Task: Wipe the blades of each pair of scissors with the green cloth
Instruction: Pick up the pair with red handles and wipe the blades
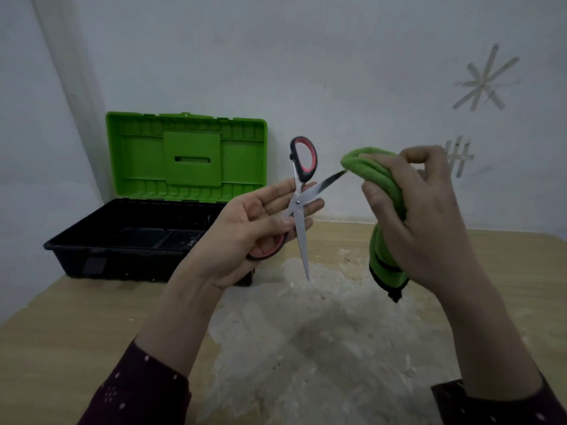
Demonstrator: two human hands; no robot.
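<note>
Scissors (pixel 297 202) are hanging blades-apart above the table (pixel 61 317); we are pinching them near the pivot with our left hand (pixel 245 223), fingers clamped on them. Our right hand (pixel 429 216) is gripping the bunched green cloth (pixel 379 176), fingers curled round it, the cloth touching one blade's tip.

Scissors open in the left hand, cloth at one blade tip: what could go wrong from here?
The scissors are spread wide, and fingers of the left hand lie behind the pivot; they could get nicked if the blades close. The upper blade's tip points into the green cloth bunched in the right hand; a push might poke through.
</note>
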